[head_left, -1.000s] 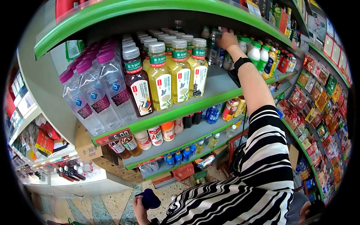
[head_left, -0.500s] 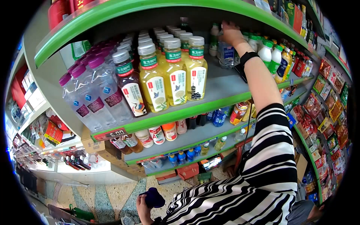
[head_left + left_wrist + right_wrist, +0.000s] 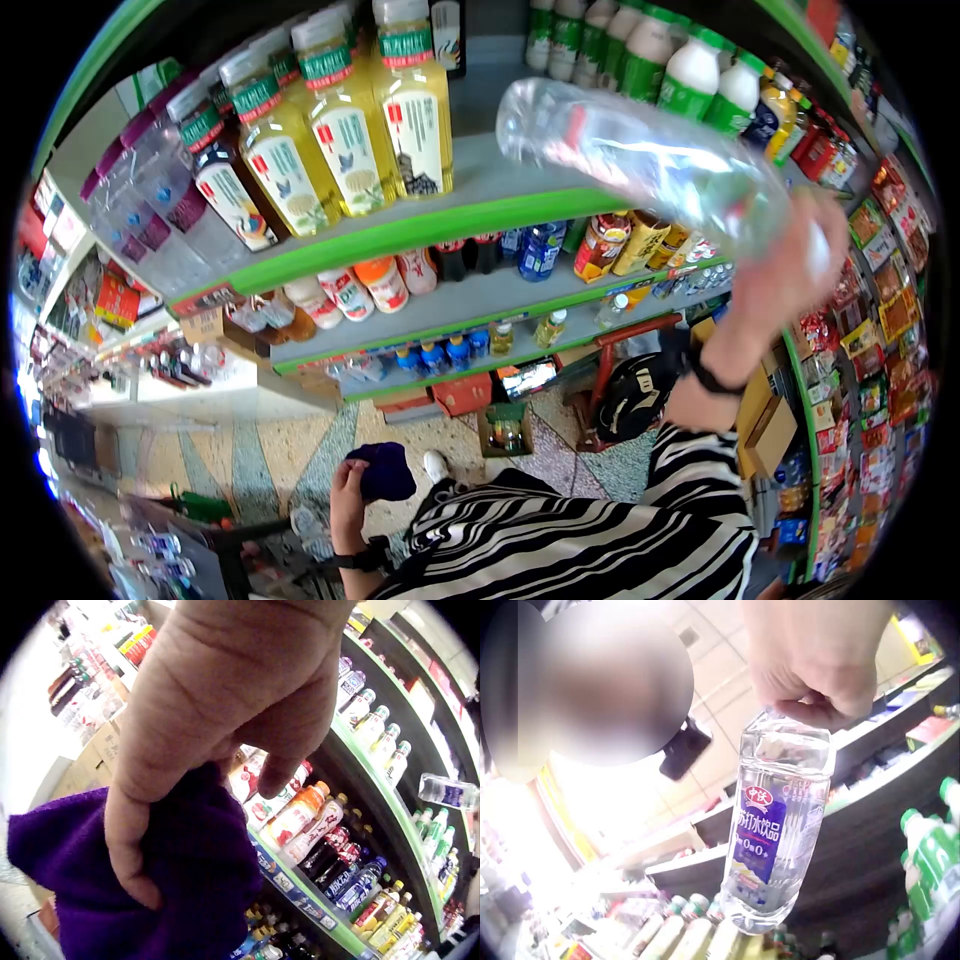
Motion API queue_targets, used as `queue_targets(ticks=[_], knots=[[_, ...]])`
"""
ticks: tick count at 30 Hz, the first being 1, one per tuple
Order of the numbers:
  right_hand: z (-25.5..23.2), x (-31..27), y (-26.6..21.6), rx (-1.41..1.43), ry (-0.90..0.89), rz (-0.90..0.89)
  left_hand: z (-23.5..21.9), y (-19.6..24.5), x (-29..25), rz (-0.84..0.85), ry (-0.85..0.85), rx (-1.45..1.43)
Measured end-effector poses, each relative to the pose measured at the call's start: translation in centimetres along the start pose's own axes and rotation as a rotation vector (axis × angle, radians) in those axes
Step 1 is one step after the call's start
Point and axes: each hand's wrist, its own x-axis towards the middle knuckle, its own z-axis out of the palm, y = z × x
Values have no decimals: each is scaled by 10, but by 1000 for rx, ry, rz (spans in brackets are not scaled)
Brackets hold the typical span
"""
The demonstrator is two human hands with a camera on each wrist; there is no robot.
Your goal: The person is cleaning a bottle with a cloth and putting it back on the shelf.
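The clear bottle point(image 3: 776, 802) hangs by its neck from the right hand point(image 3: 780, 275), its base reaching out to the left of that hand, in front of the upper shelf point(image 3: 400, 227). Fingers are curled tightly round the neck, with nothing supporting the body, so a loose grip on the smooth plastic might let it slip or swing. A wide swing could strike the yellow drink bottles point(image 3: 330, 140) to the left of the right hand, or the green-capped white bottles point(image 3: 690, 75) just beyond it, and tip some over.

The left hand point(image 3: 350, 495), low and well apart from the bottle, pinches a purple cloth point(image 3: 385, 472) with the thumb lying over it; most of the cloth hangs free, so if that pinch eased it would likely drop to the floor point(image 3: 300, 440).

The right hand covers the bottle's cap. Blur smears the label in the head view, though the right wrist view shows it plainly; how full the bottle is I cannot tell. The cloth hides some fingers of the left hand, and the left wrist view cuts the bottle off at its edge.
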Motion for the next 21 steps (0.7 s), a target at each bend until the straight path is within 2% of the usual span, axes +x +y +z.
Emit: queue_targets(ticks=[2,4,5,7,9,11,12,13,15,17,18,19,21], knots=[[-26,-28,-16,239,95,-150,10,-1,-11,-30,-9,10],[-40,-61,-17,533,-20,-38,9,-5,-17,21,-38,98],[-50,-77,-22,561,-154,132,5,-13,-16,75,-64,138],[-71,-107,-35,609,-435,451,6,-8,-26,-39,-39,50],[-82,-138,-44,647,-724,736,2,-7,-32,-19,-23,65],[-84,-184,-47,480,-1099,733,-8,-15,-34,77,-6,99],[-86,-215,-50,299,-1202,620,-12,-11,-42,22,13,81],[-79,-230,-68,152,-1289,580,-18,-8,-46,-29,27,61],[-86,-283,-81,-30,-1493,552,-37,-20,-49,103,47,123],[-99,-338,-85,-66,-1567,334,-60,-27,-59,2,82,-6],[-107,-363,-87,-106,-1588,347,-76,-38,-61,82,100,41],[-109,-378,-80,-138,-1607,348,-85,-34,-70,-51,124,-19],[-103,-403,-87,-205,-1666,376,-124,-49,-83,27,156,15]])
